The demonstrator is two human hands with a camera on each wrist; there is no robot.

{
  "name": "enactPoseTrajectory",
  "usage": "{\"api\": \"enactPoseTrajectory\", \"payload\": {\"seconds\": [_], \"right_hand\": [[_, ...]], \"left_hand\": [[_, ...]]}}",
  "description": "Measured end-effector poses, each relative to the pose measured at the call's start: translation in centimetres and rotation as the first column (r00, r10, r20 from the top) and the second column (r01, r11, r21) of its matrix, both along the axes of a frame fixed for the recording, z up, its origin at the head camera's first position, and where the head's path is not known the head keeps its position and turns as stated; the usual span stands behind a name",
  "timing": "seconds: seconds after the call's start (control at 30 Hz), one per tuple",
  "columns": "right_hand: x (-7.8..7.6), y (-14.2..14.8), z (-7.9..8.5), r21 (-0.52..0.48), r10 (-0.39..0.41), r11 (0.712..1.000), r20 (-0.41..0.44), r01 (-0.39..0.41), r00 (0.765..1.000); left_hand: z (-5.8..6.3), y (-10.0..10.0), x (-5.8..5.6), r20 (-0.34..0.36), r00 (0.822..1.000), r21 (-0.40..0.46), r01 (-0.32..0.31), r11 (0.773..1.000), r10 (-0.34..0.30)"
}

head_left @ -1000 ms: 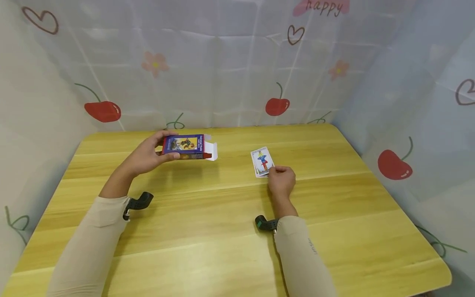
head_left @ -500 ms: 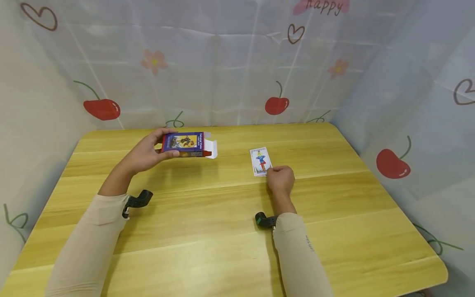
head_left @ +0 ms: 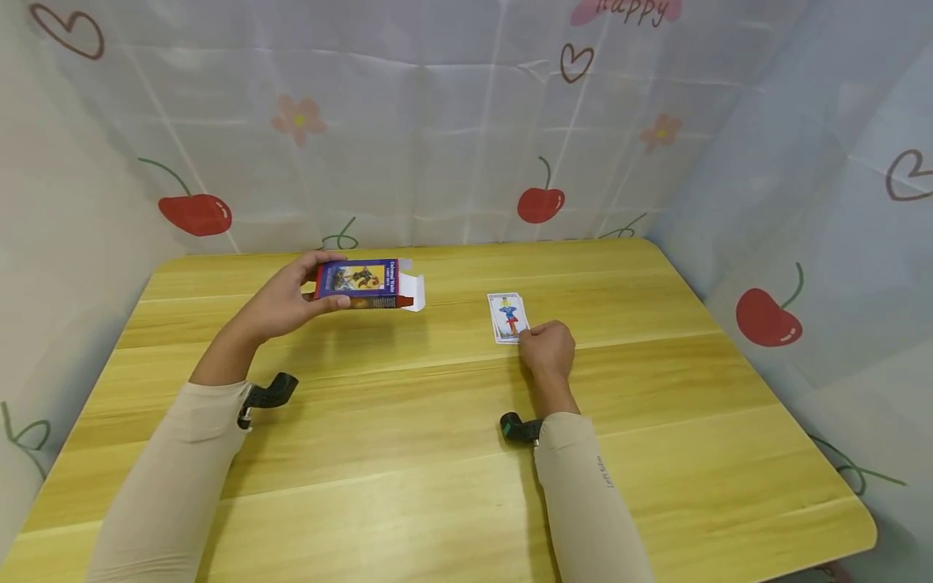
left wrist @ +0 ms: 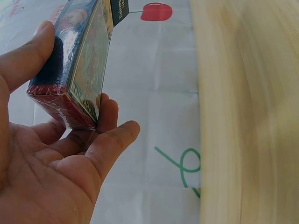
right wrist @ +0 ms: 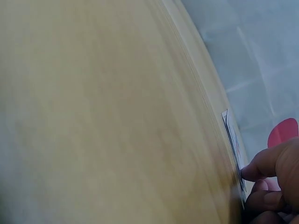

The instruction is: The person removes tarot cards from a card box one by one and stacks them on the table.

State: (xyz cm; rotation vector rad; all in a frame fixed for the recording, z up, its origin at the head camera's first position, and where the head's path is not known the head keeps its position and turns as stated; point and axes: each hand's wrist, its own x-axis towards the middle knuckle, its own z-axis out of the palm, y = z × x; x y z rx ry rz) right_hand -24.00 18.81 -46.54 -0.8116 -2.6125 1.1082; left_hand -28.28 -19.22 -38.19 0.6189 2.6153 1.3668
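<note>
Left hand [head_left: 280, 304], left of centre: thumb and fingers part-spread, gripping the closed end of the box [head_left: 357, 279], which is held up off the table [head_left: 408, 486]. Box probably light, thin board; glossy in the left wrist view, so likely slippery, and apt to dent under a hard squeeze. Best hold: the long narrow sides, as now. Flap [head_left: 411, 291] at its right end stands open; looks flimsy, would crease.

Cards [head_left: 504, 316] just right of centre, a small loose stack. Judged light, springy, slick, easily fanned; take by the edges. Right hand [head_left: 548, 348] curled, pinching their lower right corner.

Hard to see: inside of the box, facing away; its flap end, cut off at top of the left wrist view. Card count unclear. Right fingertips partly hidden; that hand runs off the right wrist view's lower right.
</note>
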Motion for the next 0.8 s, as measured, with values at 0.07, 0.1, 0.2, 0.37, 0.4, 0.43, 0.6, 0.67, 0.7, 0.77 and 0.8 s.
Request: {"api": "enactPoseTrajectory", "payload": {"seconds": [0.07,0.1,0.2,0.37,0.4,0.43,0.6,0.67,0.7,0.77,0.8], "right_hand": [[-0.1,-0.1,0.0,-0.003,0.014,1.0,0.004,-0.014,1.0],[-0.1,-0.1,0.1,-0.008,0.024,1.0,0.01,-0.024,1.0],[0.2,0.0,0.9,-0.023,0.056,0.998,0.009,-0.056,0.998],[0.4,-0.4,4.7,-0.062,0.201,0.976,-0.108,-0.208,0.974],[0.3,-0.7,5.6,-0.074,0.256,0.96,-0.141,-0.268,0.956],[0.1,-1.2,6.3,-0.096,0.313,0.938,-0.176,-0.333,0.933],[-1.1,-3.8,8.6,-0.336,0.482,0.731,-0.361,-0.594,0.798],[-1.6,-5.0,8.8,-0.442,0.485,0.637,-0.406,-0.631,0.774],[-1.9,-5.6,8.9,-0.479,0.489,0.602,-0.411,-0.639,0.769],[-2.4,-6.7,8.9,-0.522,0.504,0.557,-0.405,-0.645,0.763],[-2.6,-7.2,8.8,-0.528,0.513,0.553,-0.394,-0.645,0.762]], "left_hand": [[-0.1,-0.1,0.1,-0.001,1.0,0.006,-0.008,1.0,0.008],[-0.2,-0.2,0.2,0.001,1.0,0.01,-0.011,1.0,0.011],[-0.5,-0.2,0.4,0.013,1.0,0.023,-0.008,1.0,0.007],[-0.7,-0.1,0.3,0.011,1.0,0.04,-0.008,0.999,0.007],[-0.6,-0.2,0.3,0.005,1.0,0.039,-0.015,0.999,0.015],[-0.6,-0.2,0.3,0.0,1.0,0.037,-0.022,0.999,0.022],[-0.7,0.1,-0.1,-0.009,1.0,0.03,-0.023,0.999,0.023],[-0.9,0.3,-0.3,-0.013,1.0,0.028,-0.015,0.999,0.015],[-1.0,0.5,-0.4,-0.015,1.0,0.031,-0.01,0.999,0.01],[-1.2,0.7,-0.6,-0.018,1.0,0.033,0.0,0.999,0.001],[-1.4,0.8,-0.6,-0.018,1.0,0.037,0.002,0.999,-0.002]]}}
